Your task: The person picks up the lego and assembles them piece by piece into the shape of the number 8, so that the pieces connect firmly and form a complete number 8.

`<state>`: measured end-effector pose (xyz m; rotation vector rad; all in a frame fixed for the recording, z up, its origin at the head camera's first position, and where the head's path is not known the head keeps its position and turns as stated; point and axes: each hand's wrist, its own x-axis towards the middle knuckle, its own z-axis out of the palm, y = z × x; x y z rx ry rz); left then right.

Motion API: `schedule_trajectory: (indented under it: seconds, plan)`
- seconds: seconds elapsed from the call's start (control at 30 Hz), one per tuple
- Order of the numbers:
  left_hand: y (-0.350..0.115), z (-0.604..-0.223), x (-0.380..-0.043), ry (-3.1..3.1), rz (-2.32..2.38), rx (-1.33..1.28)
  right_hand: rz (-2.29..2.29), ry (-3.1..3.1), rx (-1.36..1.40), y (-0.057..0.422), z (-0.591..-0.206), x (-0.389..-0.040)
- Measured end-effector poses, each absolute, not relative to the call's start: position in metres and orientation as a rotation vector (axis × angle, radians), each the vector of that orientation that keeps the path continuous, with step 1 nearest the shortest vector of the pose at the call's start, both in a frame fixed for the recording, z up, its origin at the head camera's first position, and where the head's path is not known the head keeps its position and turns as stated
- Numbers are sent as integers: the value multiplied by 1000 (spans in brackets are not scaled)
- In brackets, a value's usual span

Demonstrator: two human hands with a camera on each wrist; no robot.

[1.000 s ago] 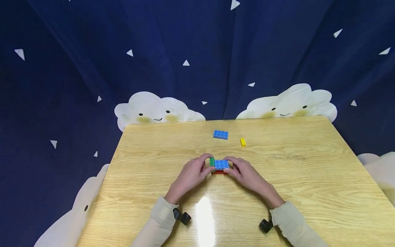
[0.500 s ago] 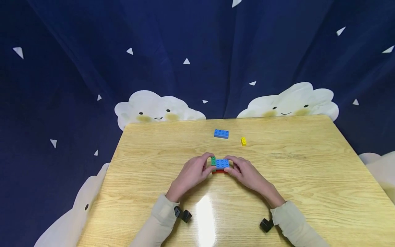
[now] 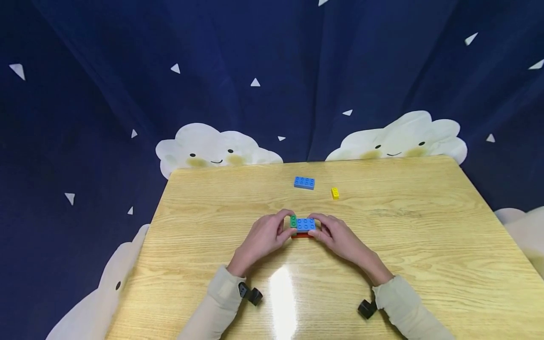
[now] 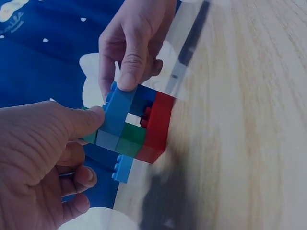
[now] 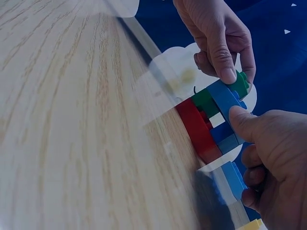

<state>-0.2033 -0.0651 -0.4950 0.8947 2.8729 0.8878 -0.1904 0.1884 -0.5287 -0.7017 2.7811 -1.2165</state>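
In the head view, a small green brick (image 3: 293,220) sits at the left end of a blue brick (image 3: 306,224). My left hand (image 3: 264,234) pinches that green brick between thumb and fingers. At the other end, my right hand (image 3: 340,238) pinches the blue brick. A red brick (image 4: 160,122) forms the base of this stack. Between base and upper blue brick, the left wrist view shows another green brick (image 4: 130,137) at one end and a darker blue brick (image 4: 143,98) at the other, with a gap between them. Fingers partly hide the upper bricks.
Beyond the hands on the wooden table (image 3: 204,198) lie a loose blue brick (image 3: 304,182) and a small yellow brick (image 3: 335,193). A dark blue curtain (image 3: 212,85) with clouds hangs behind the table's far edge.
Both hands keep their pinch on the bricks and barely move. The head view has shifted very slightly; the loose bricks stay where they were.
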Motion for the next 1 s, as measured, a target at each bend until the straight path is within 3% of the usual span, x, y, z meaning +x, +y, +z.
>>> schedule_trajectory:
  seconds: [0.6, 1.0]
  plan:
    - [-67, -500, -202, 2879, 932, 893, -1196, 2744, -723, 192, -526, -195]
    - [-68, -498, -201, 2870, 929, 879, -982, 2758, -739, 219, -527, -224]
